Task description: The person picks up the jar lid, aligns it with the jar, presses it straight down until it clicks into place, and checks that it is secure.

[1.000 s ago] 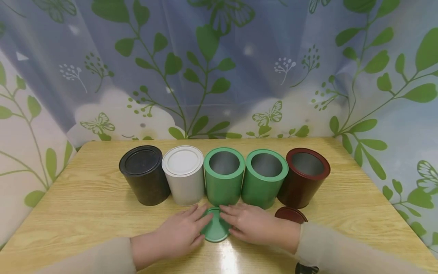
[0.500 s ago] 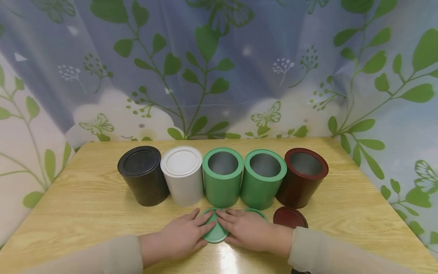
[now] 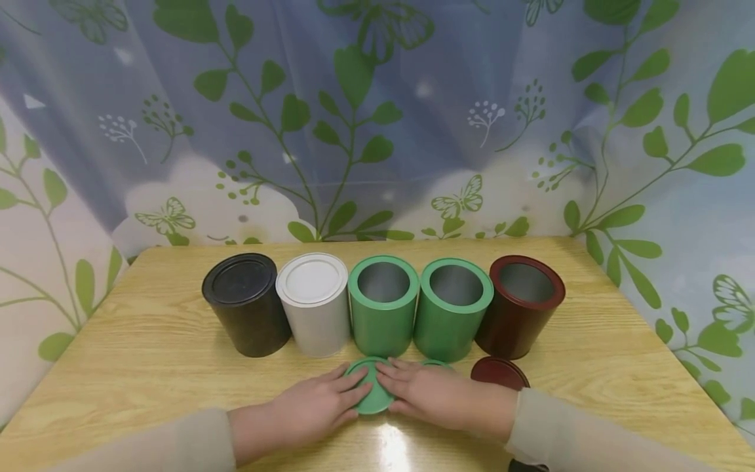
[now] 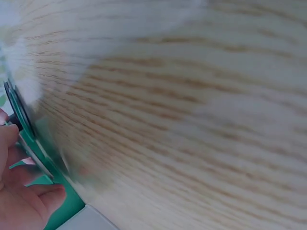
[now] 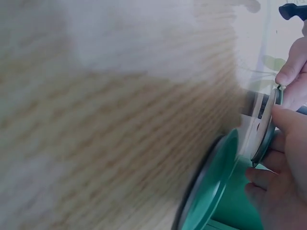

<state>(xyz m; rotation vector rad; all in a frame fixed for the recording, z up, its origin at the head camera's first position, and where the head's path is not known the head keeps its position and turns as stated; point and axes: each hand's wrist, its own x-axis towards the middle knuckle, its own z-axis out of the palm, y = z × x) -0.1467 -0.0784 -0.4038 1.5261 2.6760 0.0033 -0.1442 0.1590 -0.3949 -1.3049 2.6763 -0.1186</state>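
A green lid (image 3: 372, 401) lies on the wooden table (image 3: 147, 367) in front of two open green cans (image 3: 383, 305) (image 3: 453, 308). My left hand (image 3: 352, 392) grips its left edge and my right hand (image 3: 392, 385) its right edge. In the right wrist view my thumb and fingers (image 5: 288, 120) pinch the lid's rim (image 5: 265, 134), which looks raised off the table. The left wrist view shows my fingers (image 4: 24, 201) on the lid's edge (image 4: 29, 139). A second green lid (image 3: 436, 362) peeks out from behind my right hand.
A lidded black can (image 3: 246, 303), a lidded white can (image 3: 314, 301) and an open dark red can (image 3: 522, 305) complete the row. A dark red lid (image 3: 498, 372) lies before the red can. A leaf-print curtain (image 3: 377, 131) encloses the table.
Both hands have closed in slightly on the green lid, and its far edge sits a little nearer the cans. My right hand covers more of the second green lid than half a second ago.
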